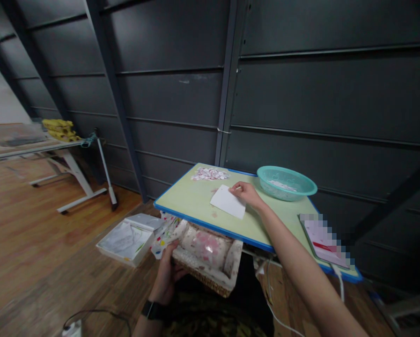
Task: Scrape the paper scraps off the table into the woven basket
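Observation:
My left hand [166, 270] grips the left side of a small open cardboard box [205, 270], tilted below the table's front edge. The box's walls look wrapped in clear, stained plastic or tape, with a blurred pink patch inside; what that patch is I cannot tell. Over the pale green table [176, 196], my right hand [245, 194] pinches the upper right edge of a white sheet of paper or card [227, 201]. A pile of small white and reddish pieces [210, 173] lies beyond the sheet. To the right of that hand stands a turquoise plastic basket [287, 185] holding white pieces.
A tablet-like device [324, 241] with a white cable lies at the table's right end. On the floor to the left are a white box [127, 241] and a dotted plastic bag [165, 229]. Another table [23, 150] stands farther left. A dark panelled wall [174, 98] rises behind.

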`<action>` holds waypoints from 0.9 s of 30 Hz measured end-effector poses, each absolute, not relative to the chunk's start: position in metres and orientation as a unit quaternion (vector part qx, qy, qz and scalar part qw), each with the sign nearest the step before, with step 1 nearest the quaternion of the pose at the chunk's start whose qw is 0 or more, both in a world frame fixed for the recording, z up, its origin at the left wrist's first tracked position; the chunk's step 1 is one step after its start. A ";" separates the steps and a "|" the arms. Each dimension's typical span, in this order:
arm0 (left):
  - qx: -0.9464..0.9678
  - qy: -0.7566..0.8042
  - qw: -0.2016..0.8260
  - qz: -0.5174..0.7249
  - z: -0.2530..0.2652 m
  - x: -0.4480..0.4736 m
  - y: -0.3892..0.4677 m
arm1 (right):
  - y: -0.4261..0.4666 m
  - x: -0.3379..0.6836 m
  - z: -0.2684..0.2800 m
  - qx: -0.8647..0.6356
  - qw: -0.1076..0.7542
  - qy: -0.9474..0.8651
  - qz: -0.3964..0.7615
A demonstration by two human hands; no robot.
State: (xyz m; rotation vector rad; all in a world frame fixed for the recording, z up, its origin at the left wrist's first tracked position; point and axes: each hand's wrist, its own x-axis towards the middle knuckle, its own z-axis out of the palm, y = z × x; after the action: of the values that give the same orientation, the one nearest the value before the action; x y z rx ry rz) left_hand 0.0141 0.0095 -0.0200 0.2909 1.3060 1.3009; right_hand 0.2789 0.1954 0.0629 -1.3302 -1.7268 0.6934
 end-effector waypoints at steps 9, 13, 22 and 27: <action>0.151 0.559 0.598 0.554 -0.024 0.012 0.009 | 0.187 0.262 0.058 -0.497 0.390 -0.685 0.364; 0.150 0.559 0.594 0.559 -0.023 0.013 0.008 | 0.185 0.261 0.060 -0.492 0.413 -0.658 0.393; 0.147 0.552 0.595 0.566 -0.016 0.014 0.007 | 0.176 0.257 0.065 -0.457 0.350 -0.682 0.450; 0.133 0.554 0.597 0.565 -0.016 0.015 0.009 | 0.177 0.262 0.068 -0.464 0.407 -0.656 0.434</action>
State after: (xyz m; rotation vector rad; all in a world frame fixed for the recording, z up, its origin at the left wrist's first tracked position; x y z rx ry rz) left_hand 0.0151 0.0086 -0.0161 0.3087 1.2863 1.3123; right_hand 0.2623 0.1773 0.0684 -1.1691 -1.6551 1.0948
